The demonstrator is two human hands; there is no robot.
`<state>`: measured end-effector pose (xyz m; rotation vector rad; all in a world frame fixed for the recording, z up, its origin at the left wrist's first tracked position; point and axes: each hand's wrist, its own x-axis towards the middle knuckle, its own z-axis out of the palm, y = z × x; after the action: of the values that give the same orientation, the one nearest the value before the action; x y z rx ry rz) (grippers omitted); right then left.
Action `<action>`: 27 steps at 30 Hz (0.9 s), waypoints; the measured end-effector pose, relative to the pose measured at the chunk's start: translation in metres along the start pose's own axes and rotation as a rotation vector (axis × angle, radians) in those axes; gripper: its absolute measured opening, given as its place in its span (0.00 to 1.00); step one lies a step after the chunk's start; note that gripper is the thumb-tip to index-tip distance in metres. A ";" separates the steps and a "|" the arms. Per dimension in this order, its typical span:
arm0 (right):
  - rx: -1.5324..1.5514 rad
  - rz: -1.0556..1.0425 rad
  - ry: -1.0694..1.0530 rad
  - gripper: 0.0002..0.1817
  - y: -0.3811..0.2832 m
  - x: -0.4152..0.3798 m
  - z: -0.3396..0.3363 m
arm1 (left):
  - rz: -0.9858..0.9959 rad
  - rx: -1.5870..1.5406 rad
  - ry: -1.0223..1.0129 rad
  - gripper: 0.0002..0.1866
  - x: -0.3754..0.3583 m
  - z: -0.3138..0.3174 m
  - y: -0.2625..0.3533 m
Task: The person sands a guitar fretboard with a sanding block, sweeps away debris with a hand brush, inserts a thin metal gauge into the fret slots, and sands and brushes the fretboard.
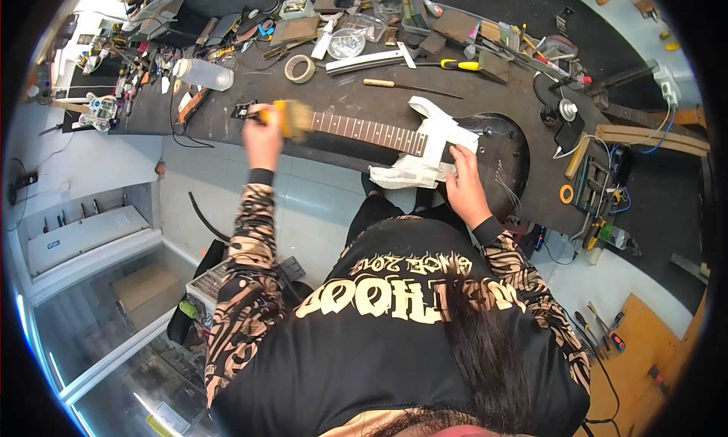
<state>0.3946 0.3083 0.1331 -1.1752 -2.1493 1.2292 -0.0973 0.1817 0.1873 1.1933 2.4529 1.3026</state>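
An electric guitar with a dark body (506, 145) lies across the bench, its neck pointing left. My left hand (263, 139) is closed around a yellow brush (287, 118); its tan bristles, smeared by motion, are over the headstock end of the brown fretboard (368, 130). White masking (434, 122) covers the guitar body around the end of the fretboard. On the body, beside this masking, rests my right hand (468, 190), fingers extended and holding nothing. Several loose wires (506, 185) stick out from the body near that hand.
Behind the guitar lie a tape roll (299, 69), a wooden-handled thin tool (413, 88), a white try square (368, 61) and a plastic bottle (205, 74). Tools and boxes crowd the bench's back edge. A corded orange tool (193, 105) lies left; an orange ring (566, 193) lies right.
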 end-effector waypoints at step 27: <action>0.029 -0.118 -0.014 0.31 0.021 -0.013 -0.013 | 0.175 0.190 -0.185 0.07 -0.072 0.107 0.154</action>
<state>0.4205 0.3100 0.1234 -1.0148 -2.1701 1.2162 0.0889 0.2508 0.2177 1.5297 2.4264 0.9597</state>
